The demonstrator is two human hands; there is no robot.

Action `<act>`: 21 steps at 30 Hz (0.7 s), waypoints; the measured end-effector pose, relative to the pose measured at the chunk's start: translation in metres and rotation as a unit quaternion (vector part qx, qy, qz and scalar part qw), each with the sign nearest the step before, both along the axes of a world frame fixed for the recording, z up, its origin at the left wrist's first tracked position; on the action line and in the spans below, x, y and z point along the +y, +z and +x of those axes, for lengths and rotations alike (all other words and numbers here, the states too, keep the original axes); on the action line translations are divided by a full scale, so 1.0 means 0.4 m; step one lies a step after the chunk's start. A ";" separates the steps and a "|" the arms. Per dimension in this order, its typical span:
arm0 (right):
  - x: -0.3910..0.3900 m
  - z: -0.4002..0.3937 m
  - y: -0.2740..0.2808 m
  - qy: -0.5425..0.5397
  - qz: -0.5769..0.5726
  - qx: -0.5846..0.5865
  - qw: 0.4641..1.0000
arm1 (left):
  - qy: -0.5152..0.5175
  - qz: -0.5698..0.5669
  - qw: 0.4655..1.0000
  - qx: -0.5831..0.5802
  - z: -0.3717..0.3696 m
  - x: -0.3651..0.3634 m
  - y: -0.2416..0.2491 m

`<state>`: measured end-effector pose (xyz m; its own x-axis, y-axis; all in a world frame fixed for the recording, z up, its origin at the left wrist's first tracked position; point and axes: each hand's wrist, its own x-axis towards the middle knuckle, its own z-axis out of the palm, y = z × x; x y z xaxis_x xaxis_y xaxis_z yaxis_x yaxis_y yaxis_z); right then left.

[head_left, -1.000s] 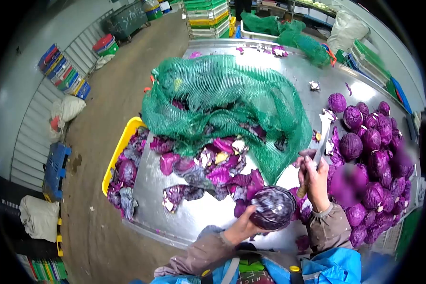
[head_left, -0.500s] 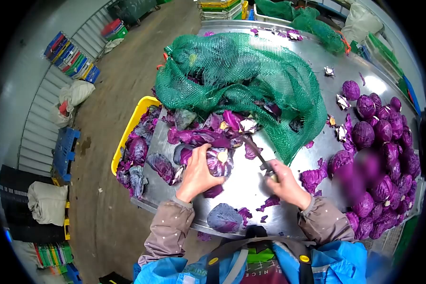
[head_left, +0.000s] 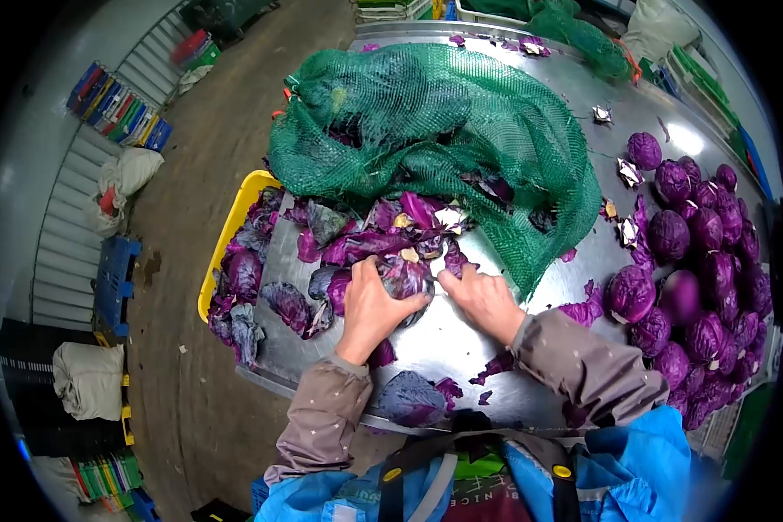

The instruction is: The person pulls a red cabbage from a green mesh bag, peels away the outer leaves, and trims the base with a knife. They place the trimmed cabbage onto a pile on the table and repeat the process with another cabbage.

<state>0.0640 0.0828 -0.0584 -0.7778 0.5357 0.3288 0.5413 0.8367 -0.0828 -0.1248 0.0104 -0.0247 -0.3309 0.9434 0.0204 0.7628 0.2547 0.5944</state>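
Observation:
A red cabbage [head_left: 406,277] sits on the metal table, its pale cut stem end facing up. My left hand [head_left: 372,309] grips it from the left, thumb across its near side. Against its right side is my right hand [head_left: 483,300], fingers curled closed around the knife, which is mostly hidden by the hand and the cabbage. Loose purple leaves [head_left: 357,248] lie just beyond both hands. A darker outer leaf [head_left: 411,398] rests near the table's front edge, and another leaf [head_left: 287,306] lies left of my left hand.
A green mesh sack [head_left: 531,157] holding cabbages spreads over the far middle of the table [head_left: 435,344]. Trimmed cabbages [head_left: 705,228] are heaped at the right. A yellow crate [head_left: 224,248] full of leaves stands at the table's left edge. Stacked crates [head_left: 117,104] stand by the wall.
My right hand has moved left with the knife, from apart on the right to against the cabbage. My left hand keeps its hold. The view has shifted slightly.

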 end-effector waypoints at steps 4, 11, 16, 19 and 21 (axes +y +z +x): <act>0.050 -0.032 -0.068 0.004 -0.026 -0.006 1.000 | 0.050 -0.054 0.997 -0.036 0.024 0.012 0.004; 0.182 -0.041 -0.025 0.021 -0.258 -0.070 0.963 | -0.029 0.119 0.992 -0.025 0.022 -0.096 -0.067; 0.160 -0.153 0.098 0.064 -0.314 -0.087 0.943 | 0.017 0.099 0.990 -0.095 0.039 -0.184 -0.054; 0.104 -0.201 0.106 0.133 -0.315 -0.003 0.940 | 0.009 0.109 0.982 -0.156 0.056 -0.164 -0.076; 0.106 -0.186 0.076 0.071 -0.250 -0.078 0.962 | -0.025 0.108 0.985 -0.135 0.070 -0.135 -0.073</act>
<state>-0.0103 0.1251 -0.0279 -0.8742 0.4807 -0.0689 0.4622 0.7802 -0.4214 -0.0967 -0.0437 -0.0538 -0.3042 0.9422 0.1402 0.5786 0.0659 0.8129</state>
